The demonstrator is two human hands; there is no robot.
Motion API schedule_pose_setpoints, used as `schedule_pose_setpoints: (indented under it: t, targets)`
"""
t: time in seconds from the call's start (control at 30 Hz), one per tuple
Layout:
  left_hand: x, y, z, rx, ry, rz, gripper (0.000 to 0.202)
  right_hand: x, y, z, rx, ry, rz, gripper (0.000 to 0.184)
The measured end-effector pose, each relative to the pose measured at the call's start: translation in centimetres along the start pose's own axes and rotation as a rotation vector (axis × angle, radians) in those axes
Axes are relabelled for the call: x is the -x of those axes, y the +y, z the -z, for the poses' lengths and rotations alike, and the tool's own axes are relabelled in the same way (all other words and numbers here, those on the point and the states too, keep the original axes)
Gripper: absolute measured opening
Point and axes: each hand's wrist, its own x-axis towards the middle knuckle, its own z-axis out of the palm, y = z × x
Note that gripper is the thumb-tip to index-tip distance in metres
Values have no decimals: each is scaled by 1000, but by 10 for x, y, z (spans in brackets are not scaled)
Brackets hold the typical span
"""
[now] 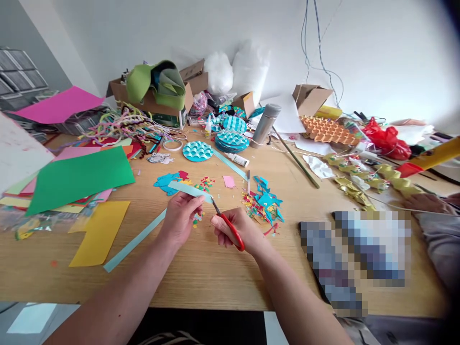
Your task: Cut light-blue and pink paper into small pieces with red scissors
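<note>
Between its thumb and fingers my left hand (182,213) pinches a light blue paper strip (189,189). Red-handled scissors (230,227) sit in my right hand (239,229), their blades at the strip's right end. A second light blue strip (136,242) lies on the table below my left hand. Just beyond the hands are blue paper cutouts (167,183), small coloured scraps (204,183) and a pink paper square (229,181). Blue offcuts (268,199) are heaped to the right of the scissors. Farther back rests a round disc with wavy blue strips (197,151).
Coloured paper sheets (82,179) cover the left side. A grey flask (266,125), a glue tube (238,159) and a green stick (298,160) lie or stand behind. Egg cartons (328,130) are at right, near another person's hand (429,203). Two blurred objects (328,266) lie front right.
</note>
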Motion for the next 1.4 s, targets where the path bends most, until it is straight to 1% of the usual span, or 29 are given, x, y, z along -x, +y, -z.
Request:
schedule_pose_setpoints:
  t: [0.17,0.33,0.5,0.67,0.9,1.0,1.1,1.23,1.4]
  targets:
    - [-1,-1,1,-10,-11,0,20,-1,2,-2,-1,-7,11,50]
    - [-2,-2,1,-7,-34,-11,19,-2,6,-2,60,-5,29,51]
    - [-1,-4,1,-14,-61,-36,21,-2,5,-1,87,-1,44,53]
    - [-2,-6,-1,16,-33,-75,21,-4,4,-2,67,17,25,53]
    - [-5,-6,1,87,-21,-51,28,-7,8,-1,85,17,44,54]
    - [-4,-7,2,112,-44,-47,27,-7,9,-2,103,31,34,55]
    - [-4,-8,2,113,-106,-34,23,-8,11,-2,109,36,25,55]
    - [-6,-9,3,110,-109,-7,22,-8,12,-2,125,33,31,54]
    - [-6,-9,5,77,-123,29,24,-9,13,-3,119,34,-5,55]
